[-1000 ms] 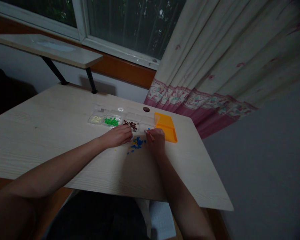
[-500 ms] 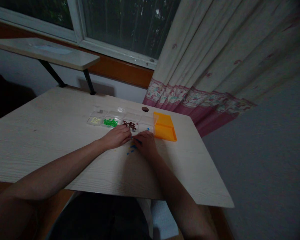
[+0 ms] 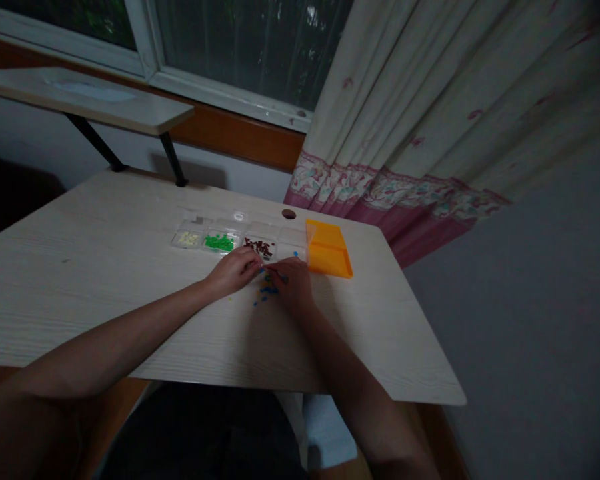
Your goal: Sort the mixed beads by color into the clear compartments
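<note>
My left hand (image 3: 235, 272) has its fingers bent together in a pinch over the table, just in front of the clear boxes. My right hand (image 3: 294, 285) is curled close beside it, fingertips meeting near the left ones. Whatever is between the fingertips is too small and dark to make out. Small blue pieces (image 3: 269, 290) lie loose on the table below the hands, with some yellow bits among them. Behind the left hand, a clear box holds dark brown pieces (image 3: 261, 247). Another clear box (image 3: 284, 251), with a blue piece in it, stands behind the right hand.
Further left, clear lidded boxes hold green pieces (image 3: 219, 243) and pale yellow pieces (image 3: 188, 239). An open orange box (image 3: 330, 261) stands at the row's right end. Behind are a round table hole (image 3: 289, 214), a raised shelf (image 3: 150, 117) and a curtain (image 3: 380, 167).
My left fingers have drawn up into a tighter pinch, and the right fingers have shifted slightly with them. More of the loose pieces show beneath. The boxes stay put.
</note>
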{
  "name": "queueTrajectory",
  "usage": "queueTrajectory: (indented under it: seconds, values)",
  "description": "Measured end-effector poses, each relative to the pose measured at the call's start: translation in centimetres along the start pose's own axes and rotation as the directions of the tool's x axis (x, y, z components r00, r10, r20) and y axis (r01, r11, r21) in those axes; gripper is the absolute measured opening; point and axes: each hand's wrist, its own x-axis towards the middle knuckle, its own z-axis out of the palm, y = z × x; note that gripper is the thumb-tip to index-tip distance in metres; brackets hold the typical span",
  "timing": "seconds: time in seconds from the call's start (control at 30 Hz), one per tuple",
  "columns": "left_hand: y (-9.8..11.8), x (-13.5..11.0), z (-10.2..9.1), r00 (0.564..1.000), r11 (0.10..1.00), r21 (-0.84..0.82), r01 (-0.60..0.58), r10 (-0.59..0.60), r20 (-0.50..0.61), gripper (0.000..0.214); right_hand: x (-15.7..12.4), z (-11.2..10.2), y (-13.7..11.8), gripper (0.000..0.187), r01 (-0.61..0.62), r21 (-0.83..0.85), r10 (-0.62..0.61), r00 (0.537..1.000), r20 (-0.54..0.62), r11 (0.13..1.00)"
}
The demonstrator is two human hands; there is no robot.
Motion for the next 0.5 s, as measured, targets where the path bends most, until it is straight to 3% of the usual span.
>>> queueTrajectory:
  seconds: [0.5]
  values:
    - [0.25, -0.05, 0.72, 0.995, 0.984, -0.147, 0.102, -0.101, 0.010, 0.027, -0.03, -0.17, -0.56, 0.019, -0.121, -0.090, 0.125, 0.991, 0.040, 0.989]
